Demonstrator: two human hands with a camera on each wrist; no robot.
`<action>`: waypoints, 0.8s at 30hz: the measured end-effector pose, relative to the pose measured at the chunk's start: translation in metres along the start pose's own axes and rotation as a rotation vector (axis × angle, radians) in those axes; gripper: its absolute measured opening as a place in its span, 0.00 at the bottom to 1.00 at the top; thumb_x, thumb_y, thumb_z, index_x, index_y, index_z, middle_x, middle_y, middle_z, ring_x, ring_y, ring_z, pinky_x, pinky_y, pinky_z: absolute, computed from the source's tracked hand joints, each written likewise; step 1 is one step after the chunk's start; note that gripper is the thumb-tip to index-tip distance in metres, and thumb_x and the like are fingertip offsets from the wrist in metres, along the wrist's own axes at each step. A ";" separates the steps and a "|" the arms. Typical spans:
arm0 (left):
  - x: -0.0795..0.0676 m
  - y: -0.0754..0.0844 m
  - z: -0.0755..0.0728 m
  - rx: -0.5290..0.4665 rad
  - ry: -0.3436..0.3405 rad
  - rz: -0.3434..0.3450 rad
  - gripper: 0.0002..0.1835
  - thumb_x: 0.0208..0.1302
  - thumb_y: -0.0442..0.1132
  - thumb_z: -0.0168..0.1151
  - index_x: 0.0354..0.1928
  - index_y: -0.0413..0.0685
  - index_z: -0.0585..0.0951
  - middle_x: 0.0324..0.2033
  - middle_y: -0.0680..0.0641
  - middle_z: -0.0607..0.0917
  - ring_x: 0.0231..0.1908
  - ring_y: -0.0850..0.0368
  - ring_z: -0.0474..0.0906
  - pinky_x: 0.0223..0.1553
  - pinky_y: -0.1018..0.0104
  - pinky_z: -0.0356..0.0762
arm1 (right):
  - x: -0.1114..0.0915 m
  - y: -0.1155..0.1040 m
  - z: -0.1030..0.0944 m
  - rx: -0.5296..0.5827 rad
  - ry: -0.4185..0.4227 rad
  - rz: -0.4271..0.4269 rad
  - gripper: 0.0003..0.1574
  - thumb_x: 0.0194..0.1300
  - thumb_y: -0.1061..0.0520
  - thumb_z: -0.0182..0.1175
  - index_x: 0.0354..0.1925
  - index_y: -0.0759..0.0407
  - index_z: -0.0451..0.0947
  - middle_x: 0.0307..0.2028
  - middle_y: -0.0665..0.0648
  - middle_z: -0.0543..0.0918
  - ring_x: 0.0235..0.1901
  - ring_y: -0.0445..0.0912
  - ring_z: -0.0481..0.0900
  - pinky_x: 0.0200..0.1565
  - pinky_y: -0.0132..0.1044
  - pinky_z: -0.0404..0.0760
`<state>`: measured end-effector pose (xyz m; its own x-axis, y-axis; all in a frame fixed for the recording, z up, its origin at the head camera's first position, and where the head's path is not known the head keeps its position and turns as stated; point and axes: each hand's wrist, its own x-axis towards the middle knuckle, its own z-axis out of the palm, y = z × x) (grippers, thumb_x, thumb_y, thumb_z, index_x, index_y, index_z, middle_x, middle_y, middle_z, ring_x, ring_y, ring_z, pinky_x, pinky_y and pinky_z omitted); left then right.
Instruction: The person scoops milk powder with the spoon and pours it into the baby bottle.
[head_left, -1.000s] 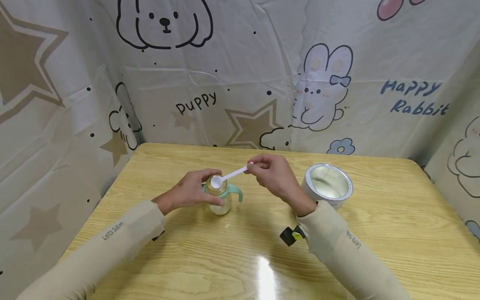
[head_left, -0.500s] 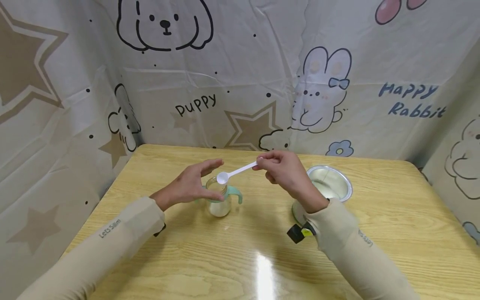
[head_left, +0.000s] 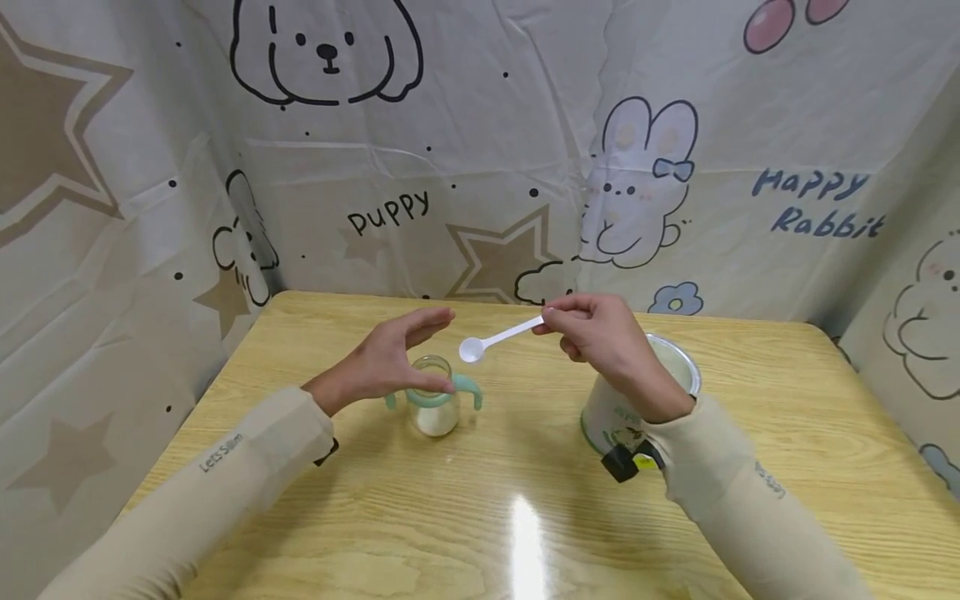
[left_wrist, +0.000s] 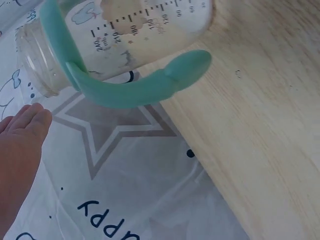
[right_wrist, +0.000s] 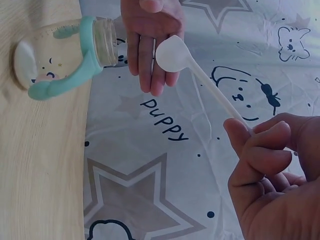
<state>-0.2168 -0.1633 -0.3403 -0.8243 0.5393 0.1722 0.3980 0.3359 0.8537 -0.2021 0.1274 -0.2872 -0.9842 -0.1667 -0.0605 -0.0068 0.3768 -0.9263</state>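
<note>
A clear baby bottle (head_left: 435, 417) with a mint-green two-handled collar stands upright and uncapped on the table, some pale powder at its bottom. In the left wrist view the bottle (left_wrist: 145, 30) shows printed measuring marks. My left hand (head_left: 386, 354) is spread beside the bottle's neck, fingers straight and thumb apart, holding nothing. My right hand (head_left: 600, 342) pinches the handle end of a white measuring scoop (head_left: 472, 349), whose bowl is in the air to the right of the bottle's mouth. In the right wrist view the scoop (right_wrist: 172, 54) overlaps the left palm.
A large milk powder can (head_left: 603, 417) with a silver rim stands on the right, partly hidden behind my right wrist. The wooden table (head_left: 420, 517) meets a printed curtain (head_left: 375, 150) along its back and left edges.
The scoop has moved from over the bottle's mouth to the right, with my right hand. My left hand has let go of the bottle's neck, fingers spreading.
</note>
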 end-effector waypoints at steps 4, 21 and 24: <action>0.002 0.004 0.001 -0.006 -0.010 0.006 0.51 0.49 0.35 0.81 0.73 0.36 0.63 0.71 0.40 0.67 0.71 0.47 0.62 0.69 0.49 0.62 | -0.002 0.001 -0.007 0.009 0.013 0.006 0.16 0.74 0.56 0.58 0.52 0.65 0.80 0.38 0.55 0.88 0.21 0.39 0.68 0.25 0.28 0.69; 0.015 0.013 0.012 -0.022 -0.044 0.039 0.52 0.48 0.34 0.81 0.73 0.34 0.61 0.72 0.39 0.65 0.72 0.47 0.60 0.70 0.52 0.62 | -0.012 0.003 -0.039 -0.010 0.052 0.000 0.17 0.73 0.54 0.59 0.51 0.66 0.79 0.33 0.48 0.87 0.20 0.39 0.67 0.21 0.27 0.64; 0.018 0.015 0.015 -0.028 -0.045 0.037 0.52 0.47 0.34 0.82 0.73 0.35 0.61 0.71 0.41 0.66 0.72 0.49 0.61 0.69 0.56 0.64 | -0.013 0.004 -0.044 -0.001 0.056 0.000 0.18 0.73 0.53 0.59 0.52 0.67 0.78 0.33 0.47 0.87 0.20 0.38 0.67 0.22 0.27 0.66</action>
<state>-0.2194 -0.1370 -0.3314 -0.7898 0.5857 0.1824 0.4162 0.2931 0.8608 -0.1967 0.1707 -0.2735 -0.9925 -0.1154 -0.0397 -0.0069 0.3779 -0.9258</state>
